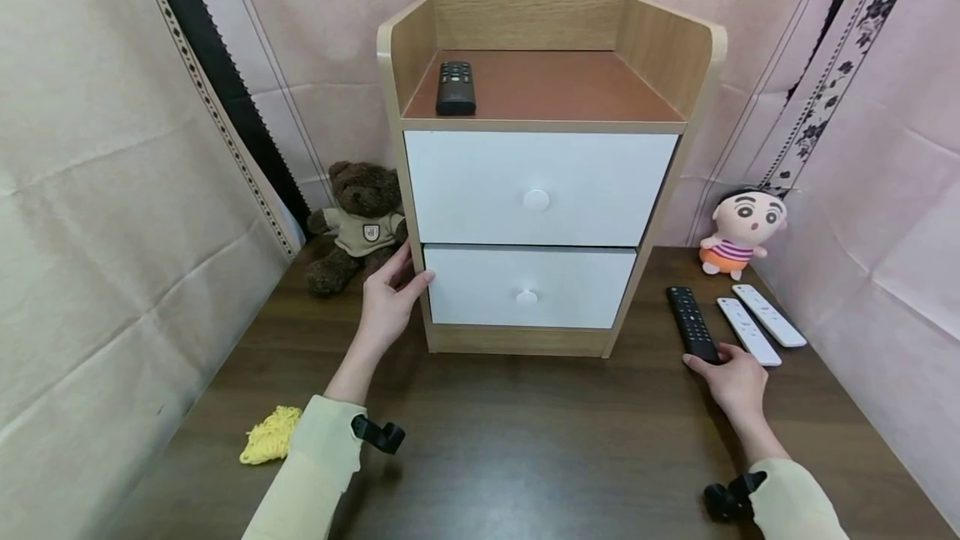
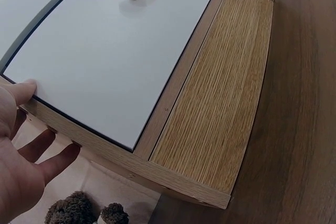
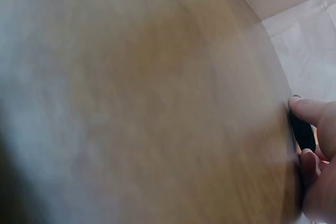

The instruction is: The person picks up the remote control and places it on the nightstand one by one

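Observation:
In the head view my left hand holds the left side edge of a small wooden cabinet with two white drawers. In the left wrist view, the thumb lies on the front edge near the lower drawer, while the fingers wrap the side panel. Both drawers are closed. On the right, my right hand pinches the near end of a black remote control at the table. Two white remotes lie beside it. The right wrist view is largely blurred, with the hand at its right edge.
Another black remote lies on the cabinet's brown top shelf. A brown teddy bear sits left of the cabinet, and a plush doll sits at the right. Yellow knitted cloth lies on the dark wooden table near my left sleeve.

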Demonstrator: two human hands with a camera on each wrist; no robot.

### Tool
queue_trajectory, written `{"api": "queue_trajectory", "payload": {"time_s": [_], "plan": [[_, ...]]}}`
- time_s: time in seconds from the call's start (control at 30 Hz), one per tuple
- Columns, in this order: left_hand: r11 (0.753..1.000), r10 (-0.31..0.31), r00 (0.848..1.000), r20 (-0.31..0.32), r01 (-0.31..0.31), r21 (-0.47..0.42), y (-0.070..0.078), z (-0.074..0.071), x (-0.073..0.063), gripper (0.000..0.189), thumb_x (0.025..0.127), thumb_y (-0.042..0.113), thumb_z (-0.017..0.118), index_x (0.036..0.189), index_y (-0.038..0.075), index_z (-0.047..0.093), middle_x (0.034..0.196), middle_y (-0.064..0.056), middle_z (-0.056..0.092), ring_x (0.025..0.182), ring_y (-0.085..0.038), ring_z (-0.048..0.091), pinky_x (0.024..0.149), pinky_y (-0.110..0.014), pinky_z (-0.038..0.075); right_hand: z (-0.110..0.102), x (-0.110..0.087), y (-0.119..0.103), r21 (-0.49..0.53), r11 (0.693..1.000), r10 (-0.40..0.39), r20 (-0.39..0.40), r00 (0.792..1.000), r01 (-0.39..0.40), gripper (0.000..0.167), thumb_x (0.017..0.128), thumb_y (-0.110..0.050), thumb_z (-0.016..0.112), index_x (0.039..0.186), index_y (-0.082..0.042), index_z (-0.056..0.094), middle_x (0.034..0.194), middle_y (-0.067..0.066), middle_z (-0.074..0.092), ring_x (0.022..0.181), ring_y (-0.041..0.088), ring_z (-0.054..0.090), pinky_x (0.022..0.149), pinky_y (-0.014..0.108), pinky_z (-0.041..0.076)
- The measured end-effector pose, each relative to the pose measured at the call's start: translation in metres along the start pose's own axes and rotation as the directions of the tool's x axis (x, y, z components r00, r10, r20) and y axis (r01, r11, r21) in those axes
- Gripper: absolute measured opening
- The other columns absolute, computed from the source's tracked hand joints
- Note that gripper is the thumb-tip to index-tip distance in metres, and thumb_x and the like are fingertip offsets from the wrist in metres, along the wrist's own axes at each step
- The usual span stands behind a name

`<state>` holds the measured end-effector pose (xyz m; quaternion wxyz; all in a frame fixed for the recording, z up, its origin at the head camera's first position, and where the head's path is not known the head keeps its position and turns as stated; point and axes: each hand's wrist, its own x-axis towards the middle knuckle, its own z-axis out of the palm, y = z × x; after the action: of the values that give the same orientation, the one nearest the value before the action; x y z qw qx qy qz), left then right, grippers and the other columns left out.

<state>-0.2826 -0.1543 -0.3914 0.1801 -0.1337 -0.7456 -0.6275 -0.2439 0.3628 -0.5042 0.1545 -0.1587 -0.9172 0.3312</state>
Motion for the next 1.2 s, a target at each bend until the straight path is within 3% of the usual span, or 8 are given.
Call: {"api": "queue_trajectory", "payload": {"time_s": [0.37, 0.6, 0.73, 0.87, 0.97, 1.07, 1.13, 1.2], "plan": [[0.999, -0.046, 0.999, 0.005, 0.046, -0.004, 0.001, -0.003, -0.003, 0.064, 0.099, 0.017, 0.073, 0.156, 0.011, 0.044, 0.15, -0.014, 0.052, 0.136, -0.027, 0.052, 0.105, -0.049, 0.046, 0.006, -0.004, -0.003, 0.049, 0.997, 0.058, -0.028, 0.998, -0.057, 0.061, 0.09, -0.03, 0.076, 0.122, 0.019, 0.062, 0.122, 0.038, 0.062, 0.117, 0.053, 0.047, 0.106, 0.06, 0.025], [1.0, -0.03, 0.999, 0.018, 0.029, 0.005, 0.0, -0.003, -0.002, 0.065, 0.1, 0.016, 0.071, 0.157, 0.01, 0.042, 0.148, -0.017, 0.054, 0.136, -0.027, 0.052, 0.103, -0.049, 0.047, 0.004, -0.005, -0.002, 0.117, 0.985, 0.134, -0.051, 0.99, -0.128, 0.063, 0.094, -0.034, 0.069, 0.131, 0.015, 0.06, 0.133, 0.038, 0.056, 0.126, 0.054, 0.037, 0.104, 0.061, 0.023], [1.0, -0.032, 0.999, 0.018, 0.032, 0.001, -0.001, -0.001, 0.001, 0.065, 0.1, 0.015, 0.071, 0.157, 0.01, 0.042, 0.149, -0.016, 0.053, 0.136, -0.027, 0.052, 0.103, -0.046, 0.048, 0.001, -0.006, -0.001, 0.162, 0.979, 0.14, -0.12, 0.983, -0.12, 0.062, 0.093, -0.034, 0.07, 0.131, 0.013, 0.061, 0.131, 0.039, 0.057, 0.123, 0.053, 0.041, 0.099, 0.061, 0.025], [0.998, -0.065, 0.998, 0.023, 0.065, 0.013, 0.011, 0.001, 0.002, 0.064, 0.1, 0.008, 0.069, 0.157, 0.005, 0.039, 0.152, -0.018, 0.049, 0.138, -0.029, 0.05, 0.103, -0.042, 0.048, -0.001, -0.006, -0.002, 0.207, 0.974, 0.138, -0.226, 0.964, -0.091, 0.057, 0.089, -0.031, 0.074, 0.125, 0.013, 0.066, 0.114, 0.036, 0.066, 0.112, 0.05, 0.05, 0.097, 0.059, 0.025], [0.997, -0.074, 0.997, 0.024, 0.073, 0.014, 0.012, 0.003, 0.003, 0.065, 0.1, 0.006, 0.069, 0.157, 0.005, 0.039, 0.151, -0.019, 0.05, 0.138, -0.03, 0.05, 0.102, -0.042, 0.049, -0.005, -0.006, -0.002, 0.255, 0.96, 0.18, -0.256, 0.95, -0.113, 0.057, 0.087, -0.032, 0.077, 0.125, 0.01, 0.068, 0.088, 0.025, 0.072, 0.114, 0.045, 0.051, 0.097, 0.056, 0.026], [0.998, -0.055, 0.998, 0.017, 0.055, 0.007, 0.001, 0.002, 0.004, 0.065, 0.099, 0.012, 0.072, 0.156, 0.009, 0.042, 0.15, -0.016, 0.052, 0.137, -0.028, 0.051, 0.102, -0.044, 0.049, -0.01, -0.008, -0.005, 0.292, 0.946, 0.222, -0.267, 0.938, -0.14, 0.058, 0.085, -0.034, 0.078, 0.125, 0.006, 0.07, 0.068, 0.0, 0.066, 0.109, 0.035, 0.051, 0.093, 0.045, 0.03], [0.999, -0.042, 0.999, 0.011, 0.041, 0.007, 0.001, 0.001, 0.002, 0.065, 0.098, 0.014, 0.073, 0.156, 0.01, 0.044, 0.149, -0.016, 0.053, 0.136, -0.027, 0.052, 0.102, -0.047, 0.048, -0.013, -0.008, -0.009, 0.309, 0.941, 0.23, -0.282, 0.931, -0.138, 0.056, 0.084, -0.035, 0.08, 0.124, 0.003, 0.072, 0.061, -0.019, 0.057, 0.097, 0.022, 0.055, 0.086, 0.034, 0.032], [0.999, -0.032, 0.999, 0.004, 0.032, 0.007, 0.001, -0.001, 0.0, 0.065, 0.098, 0.015, 0.073, 0.156, 0.009, 0.044, 0.148, -0.016, 0.054, 0.135, -0.028, 0.052, 0.102, -0.049, 0.048, -0.016, -0.01, -0.014, 0.329, 0.936, 0.226, -0.3, 0.927, -0.121, 0.054, 0.082, -0.033, 0.081, 0.122, 0.002, 0.074, 0.059, -0.028, 0.051, 0.079, 0.007, 0.055, 0.077, 0.025, 0.034]]}}
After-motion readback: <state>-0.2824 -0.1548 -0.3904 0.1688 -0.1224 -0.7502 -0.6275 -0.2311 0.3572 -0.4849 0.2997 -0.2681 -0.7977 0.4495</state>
